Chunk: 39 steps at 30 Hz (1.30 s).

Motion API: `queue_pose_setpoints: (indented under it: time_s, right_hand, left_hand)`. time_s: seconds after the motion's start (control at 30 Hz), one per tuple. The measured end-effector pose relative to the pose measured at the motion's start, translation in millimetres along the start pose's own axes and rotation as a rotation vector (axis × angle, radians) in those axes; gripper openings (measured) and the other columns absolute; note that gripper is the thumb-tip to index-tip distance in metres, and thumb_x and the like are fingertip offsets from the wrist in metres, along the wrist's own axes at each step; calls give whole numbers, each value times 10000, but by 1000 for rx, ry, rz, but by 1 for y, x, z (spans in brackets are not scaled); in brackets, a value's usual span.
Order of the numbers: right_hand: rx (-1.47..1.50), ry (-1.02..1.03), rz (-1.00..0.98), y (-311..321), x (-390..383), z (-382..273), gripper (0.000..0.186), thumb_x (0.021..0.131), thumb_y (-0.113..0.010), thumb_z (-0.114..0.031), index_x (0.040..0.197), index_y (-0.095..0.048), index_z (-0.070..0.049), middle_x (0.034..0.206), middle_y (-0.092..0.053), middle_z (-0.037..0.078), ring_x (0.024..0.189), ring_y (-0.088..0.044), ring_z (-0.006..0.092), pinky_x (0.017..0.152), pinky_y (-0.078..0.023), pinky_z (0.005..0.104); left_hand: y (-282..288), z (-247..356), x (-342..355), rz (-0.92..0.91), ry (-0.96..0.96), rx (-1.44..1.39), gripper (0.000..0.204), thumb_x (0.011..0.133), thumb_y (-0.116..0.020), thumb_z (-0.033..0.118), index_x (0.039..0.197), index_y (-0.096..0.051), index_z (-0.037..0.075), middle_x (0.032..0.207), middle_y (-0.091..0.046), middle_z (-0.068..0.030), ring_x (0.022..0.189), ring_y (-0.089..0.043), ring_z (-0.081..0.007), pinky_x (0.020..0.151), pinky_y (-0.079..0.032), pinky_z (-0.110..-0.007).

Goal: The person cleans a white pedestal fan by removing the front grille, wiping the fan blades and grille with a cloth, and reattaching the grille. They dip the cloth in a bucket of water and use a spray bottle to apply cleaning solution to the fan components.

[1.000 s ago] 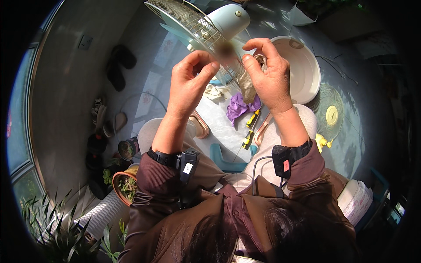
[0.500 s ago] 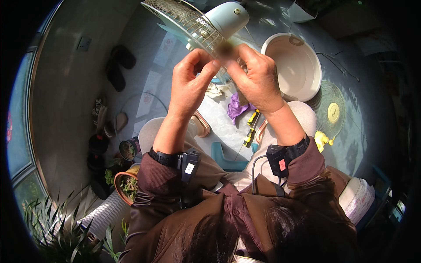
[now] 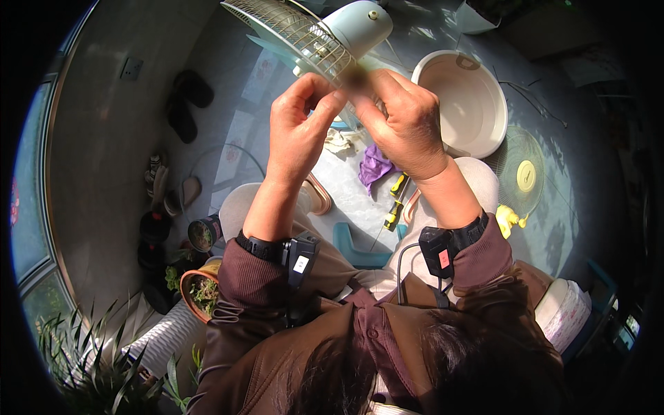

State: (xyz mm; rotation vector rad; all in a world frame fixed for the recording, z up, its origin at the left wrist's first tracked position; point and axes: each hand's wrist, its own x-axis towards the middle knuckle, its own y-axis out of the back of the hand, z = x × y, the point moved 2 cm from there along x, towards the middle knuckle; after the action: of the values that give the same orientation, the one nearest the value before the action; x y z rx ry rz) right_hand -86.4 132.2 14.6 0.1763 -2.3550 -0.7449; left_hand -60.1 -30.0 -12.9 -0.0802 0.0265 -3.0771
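Note:
Both hands are raised at an upright table fan with a pale housing (image 3: pixel 358 28) and wire cage (image 3: pixel 290 34). My left hand (image 3: pixel 297 128) curls at the cage's lower rim, thumb near forefinger; what it grips is unclear. My right hand (image 3: pixel 404 124) has closed in beside it, fingers bent toward the cage, the tips lost in a blurred patch. Beneath them lie a whitish rag (image 3: pixel 337 142), a purple cloth (image 3: pixel 375 166) and yellow-black screwdrivers (image 3: pixel 393 211).
A white tub (image 3: pixel 463 104) stands at right, beside a round grille (image 3: pixel 515 183) and small yellow item (image 3: pixel 509 223). A teal plastic object (image 3: pixel 356 252) lies between my legs. Black slippers (image 3: pixel 190 104), potted plants (image 3: pixel 200 294) and a wall (image 3: pixel 117 138) are at left.
Since a second ago my right hand has moved left toward my left hand, its fingers going into the blurred patch at the cage. My left hand has barely shifted.

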Motion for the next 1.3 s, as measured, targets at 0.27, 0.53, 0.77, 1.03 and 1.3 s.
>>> queue_pose_setpoints:
  time_s: [0.27,0.53,0.77,1.03,1.3]
  right_hand:
    - [-108,82,-9,-7,3,3,102,804,-686,-72,839,-591,-68,749,-643,87,671,-662,293,590,-522,380]
    - [-160,-53,104,4,5,4,103,799,-656,-48,849,-566,-51,739,-650,104,651,-660,305,596,-525,392]
    - [2,12,15,1,4,1,88,819,-682,-71,856,-602,-73,736,-649,88,656,-661,296,596,-519,389]
    - [-90,23,-37,-8,4,3,93,812,-666,-72,847,-582,-54,726,-643,98,643,-657,305,579,-517,401]
    - [-74,-84,19,-8,3,7,103,812,-662,-90,859,-584,-41,732,-661,114,642,-664,308,581,-521,404]
  left_hand:
    - [-4,2,1,38,-29,-11,133,893,-677,54,814,-586,-3,749,-541,46,703,-467,-29,629,-394,-206]
    - [1,0,-1,60,-44,49,100,938,-679,90,909,-647,0,825,-613,16,737,-505,-53,661,-405,-215]
    - [3,-1,-1,30,-37,17,85,941,-682,80,926,-655,1,844,-632,10,748,-522,-53,671,-414,-202]
    - [3,-4,0,2,-50,58,93,940,-689,72,947,-649,-12,876,-648,-2,815,-571,-58,734,-464,-193]
    - [0,-1,-1,9,-55,73,100,934,-693,65,928,-647,-23,866,-654,-8,813,-580,-56,732,-470,-196]
